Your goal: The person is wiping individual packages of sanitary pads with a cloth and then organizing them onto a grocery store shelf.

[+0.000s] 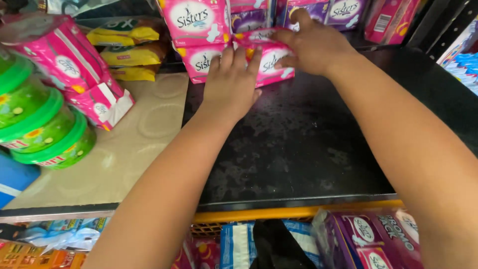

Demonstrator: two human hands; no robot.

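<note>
Pink packs (271, 62) of pads lie at the far edge of the black shelf (298, 144), and both hands are on the one lying flat at the front. The right hand (313, 47) grips its far right end, fingers curled over the top and thumb tucked below, so it holds the pack. The left hand (231, 82) rests flat against the pack's near left side, fingers straight and close together, pressing rather than gripping. Just left of it stands a short stack of the same pink packs (199, 30), with purple packs (343, 12) further back on the right. The step in hand looks like squaring this pack against the stack. The next move probably calls for a gentle push leftward and away, keeping the soft wrapper from buckling. Green tubs (40, 124) and more pink packs sit on the beige shelf (144, 139) at the left, and a yellow basket (298, 214) of goods lies near, below the shelf edge.
</note>
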